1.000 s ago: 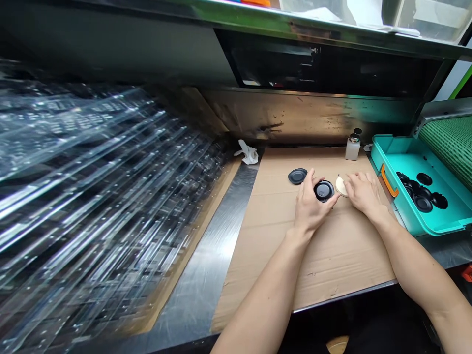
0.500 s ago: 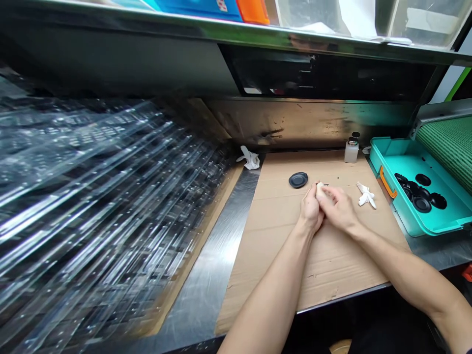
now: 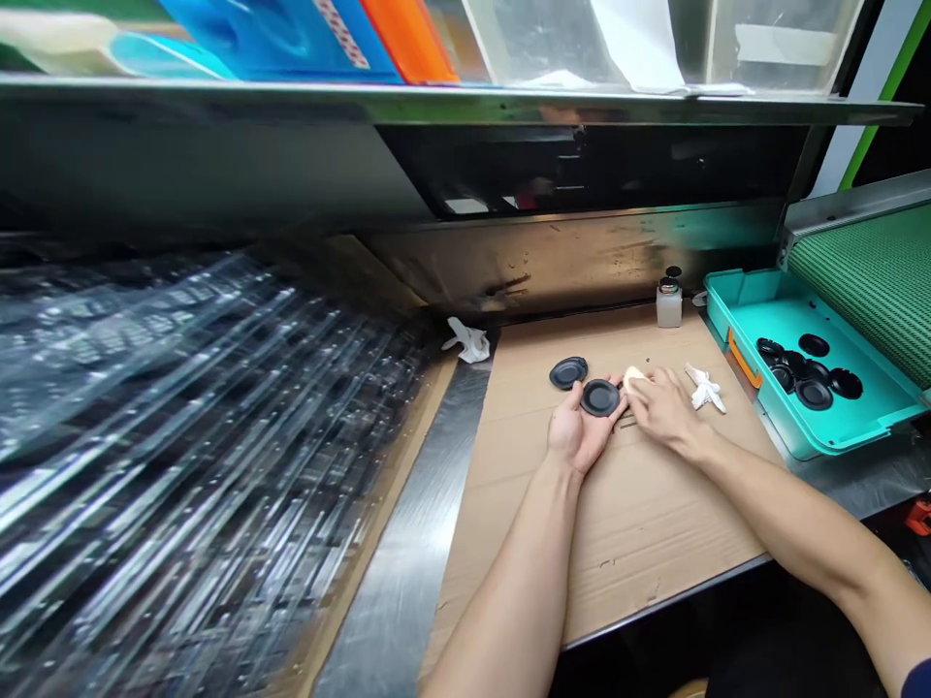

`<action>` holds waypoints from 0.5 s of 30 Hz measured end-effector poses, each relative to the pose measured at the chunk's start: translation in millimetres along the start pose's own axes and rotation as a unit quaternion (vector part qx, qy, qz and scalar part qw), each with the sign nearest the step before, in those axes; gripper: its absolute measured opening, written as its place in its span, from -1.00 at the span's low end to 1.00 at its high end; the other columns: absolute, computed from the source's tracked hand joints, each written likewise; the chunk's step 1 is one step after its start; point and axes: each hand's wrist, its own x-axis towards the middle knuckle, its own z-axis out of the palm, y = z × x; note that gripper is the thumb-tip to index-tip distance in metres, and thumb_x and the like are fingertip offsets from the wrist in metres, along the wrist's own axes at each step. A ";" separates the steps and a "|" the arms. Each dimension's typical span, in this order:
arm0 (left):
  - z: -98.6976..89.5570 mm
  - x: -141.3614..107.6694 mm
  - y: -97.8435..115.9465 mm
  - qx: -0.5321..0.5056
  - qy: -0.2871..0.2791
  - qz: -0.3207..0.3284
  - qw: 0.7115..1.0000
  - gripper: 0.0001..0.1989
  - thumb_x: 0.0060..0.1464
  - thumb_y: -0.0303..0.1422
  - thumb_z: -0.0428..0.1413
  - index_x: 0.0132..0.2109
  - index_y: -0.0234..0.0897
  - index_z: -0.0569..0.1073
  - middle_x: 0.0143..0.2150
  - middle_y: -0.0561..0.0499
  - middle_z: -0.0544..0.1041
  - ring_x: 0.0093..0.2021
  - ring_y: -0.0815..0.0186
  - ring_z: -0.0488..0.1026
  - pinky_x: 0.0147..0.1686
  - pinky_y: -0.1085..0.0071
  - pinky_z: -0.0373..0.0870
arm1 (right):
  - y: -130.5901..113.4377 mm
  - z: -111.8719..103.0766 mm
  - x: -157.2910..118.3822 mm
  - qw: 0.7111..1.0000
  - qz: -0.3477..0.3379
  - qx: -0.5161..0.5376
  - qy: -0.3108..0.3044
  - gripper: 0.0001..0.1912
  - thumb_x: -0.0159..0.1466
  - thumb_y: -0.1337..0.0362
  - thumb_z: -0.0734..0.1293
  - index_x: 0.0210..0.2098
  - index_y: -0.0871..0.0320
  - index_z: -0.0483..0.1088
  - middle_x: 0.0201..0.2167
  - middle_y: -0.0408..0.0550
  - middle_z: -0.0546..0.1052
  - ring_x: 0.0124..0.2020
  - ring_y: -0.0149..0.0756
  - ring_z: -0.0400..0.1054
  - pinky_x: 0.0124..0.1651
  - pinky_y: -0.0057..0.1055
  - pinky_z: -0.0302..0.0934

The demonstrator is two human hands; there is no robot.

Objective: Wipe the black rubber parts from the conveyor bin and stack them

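My left hand [image 3: 576, 434] is palm up over the cardboard and holds a black round disc-like part [image 3: 600, 396] in its fingers, flat face upward. Pinched in my right hand [image 3: 666, 413] is a small cream-coloured pad [image 3: 635, 376], possibly a folded cloth or sponge; it is just right of the disc. A second black disc-like part [image 3: 568, 372] lies on the cardboard behind my left hand. To the right of my right hand lies a crumpled white cloth [image 3: 704, 388].
A cardboard sheet [image 3: 524, 523] covers the metal bench. At the back stands a small bottle [image 3: 669, 304]. The teal tray [image 3: 858, 431] on the right holds several black parts, beside a green conveyor belt [image 3: 873, 257]. Stacked clear plastic trays [image 3: 204, 465] fill the left. Another white cloth [image 3: 467, 340] lies behind.
My hands were together around the pad, the disc hidden. Now they are apart: my left has moved left and opened out, showing the disc, and my right keeps the pad. The camera view has shifted.
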 end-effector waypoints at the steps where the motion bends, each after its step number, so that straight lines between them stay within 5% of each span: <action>1: -1.3 0.4 1.5 0.005 0.006 0.008 1.000 -0.60 0.43 -0.21 -0.13 -0.09 -0.37 0.52 0.06 -0.28 0.60 0.12 0.09 0.55 0.12 0.12 0.51 | 6.4 -1.9 1.9 1.000 0.018 -0.014 0.005 -0.67 0.42 0.22 0.24 0.07 0.14 0.53 0.05 0.17 0.45 0.08 -0.03 0.24 0.17 -0.15 0.15; 5: -3.1 0.7 1.6 0.070 -0.009 0.089 0.994 -0.74 0.25 -0.19 0.21 -0.12 -0.33 0.52 -0.02 -0.19 0.61 -0.02 0.17 0.60 0.05 0.23 0.51 | 22.3 -5.8 4.3 0.998 0.042 -0.030 0.021 -0.71 0.41 0.19 0.25 0.01 0.14 0.51 0.04 0.14 0.46 0.05 -0.04 0.25 0.18 -0.17 0.11; 9: -1.1 -2.8 -5.3 0.183 -0.009 0.227 0.957 -0.45 -0.15 -0.33 0.47 -0.01 -0.22 0.46 -0.02 -0.08 0.57 -0.01 0.23 0.57 0.14 0.23 0.43 | 22.6 -3.1 2.1 0.998 0.052 -0.036 -0.011 -0.72 0.38 0.17 0.28 0.00 0.13 0.49 -0.02 0.11 0.46 0.04 -0.04 0.26 0.19 -0.17 0.10; 15: -2.0 -8.5 -14.5 0.456 -0.023 0.444 0.771 -0.33 -0.20 -0.30 0.48 0.03 -0.17 0.35 0.04 -0.09 0.45 0.08 0.16 0.48 0.21 0.20 0.37 | 24.1 -0.4 2.1 0.998 0.049 -0.032 -0.013 -0.72 0.39 0.15 0.26 0.00 0.12 0.46 -0.01 0.09 0.43 0.08 -0.06 0.23 0.22 -0.16 0.07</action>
